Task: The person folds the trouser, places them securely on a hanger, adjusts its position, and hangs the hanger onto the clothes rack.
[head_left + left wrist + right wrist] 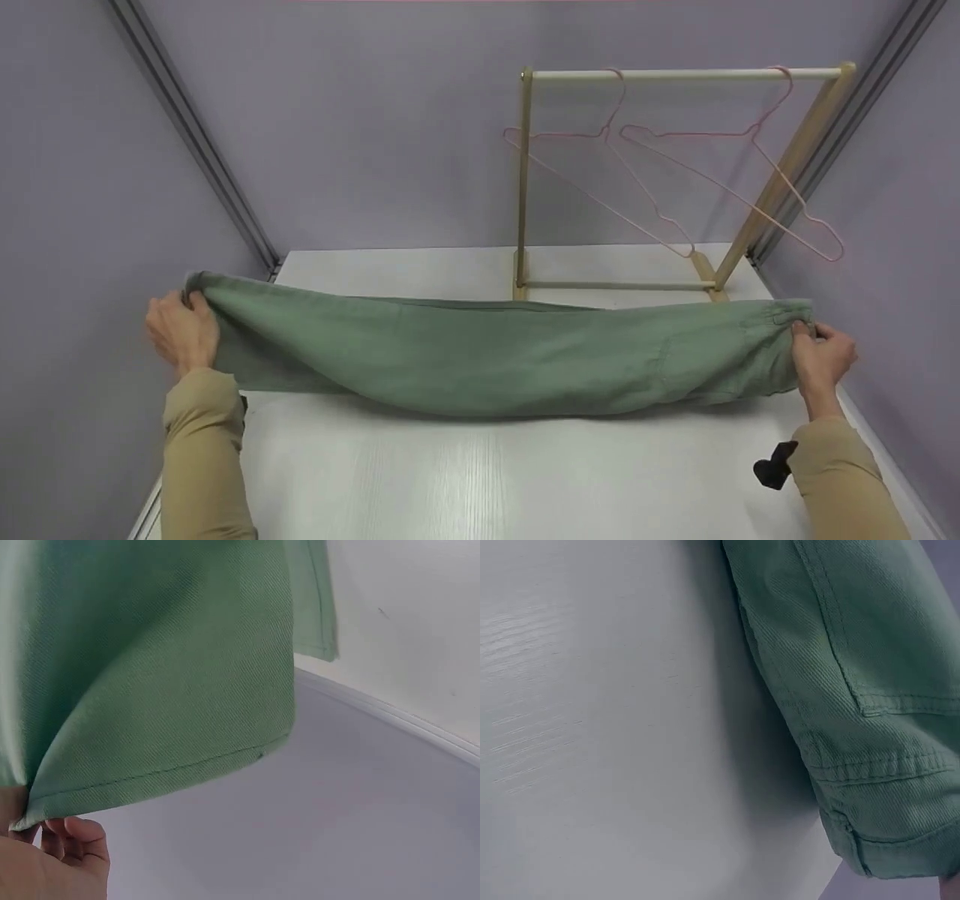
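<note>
A long sage-green twill garment point(480, 360), apparently trousers with the legs laid together, stretches crosswise between your hands, over the counter; whether its lower edge touches there, you can't tell. Your left hand point(182, 330) pinches a corner of the stitched hem point(161, 778), thumb and fingers closed, leaving another layer hanging loose below. Your right hand point(823, 358) pinches the gathered end point(784, 313), likewise closed. Gripping opposite ends probably keeps the length drawn out, though the middle sags a little. Under and nearer than both hands spreads the white wood-grain counter point(465, 465). Beyond the garment, toward your right hand, a pale wooden stand point(807, 135) carries two bare pink wire hangers point(606, 133), hooked over its rail, presumably to keep them off the counter.
</note>
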### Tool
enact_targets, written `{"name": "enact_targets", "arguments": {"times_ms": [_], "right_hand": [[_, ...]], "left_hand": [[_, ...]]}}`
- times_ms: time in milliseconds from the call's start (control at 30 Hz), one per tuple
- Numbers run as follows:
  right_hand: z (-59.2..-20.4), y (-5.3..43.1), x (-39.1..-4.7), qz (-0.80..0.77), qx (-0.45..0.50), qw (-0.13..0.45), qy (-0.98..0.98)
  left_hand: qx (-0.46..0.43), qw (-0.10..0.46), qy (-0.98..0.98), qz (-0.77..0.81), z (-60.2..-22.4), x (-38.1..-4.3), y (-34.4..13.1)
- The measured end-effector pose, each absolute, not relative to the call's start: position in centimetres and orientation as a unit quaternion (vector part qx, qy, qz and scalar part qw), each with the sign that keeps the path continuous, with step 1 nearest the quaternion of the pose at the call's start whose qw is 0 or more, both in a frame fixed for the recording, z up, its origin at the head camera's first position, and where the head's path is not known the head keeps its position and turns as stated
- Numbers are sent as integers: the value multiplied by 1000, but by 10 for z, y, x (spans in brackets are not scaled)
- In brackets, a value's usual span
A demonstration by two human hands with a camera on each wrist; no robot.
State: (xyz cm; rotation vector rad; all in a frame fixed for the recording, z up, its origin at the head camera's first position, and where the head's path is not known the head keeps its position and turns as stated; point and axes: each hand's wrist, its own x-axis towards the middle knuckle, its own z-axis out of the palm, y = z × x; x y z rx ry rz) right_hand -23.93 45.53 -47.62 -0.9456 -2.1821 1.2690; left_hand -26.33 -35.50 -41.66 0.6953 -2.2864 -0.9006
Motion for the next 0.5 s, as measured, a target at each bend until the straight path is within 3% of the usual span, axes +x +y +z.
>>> {"name": "enact_targets", "arguments": {"times_ms": [233,500], "right_hand": [[-471,459,-247,439,-335,205,-808],[-460,457,-254,421,-328,185,-825]], "left_hand": [[275,286,-849,-349,-416,-268,-349],[325,239,-854,-329,-409,-275,-351]]}}
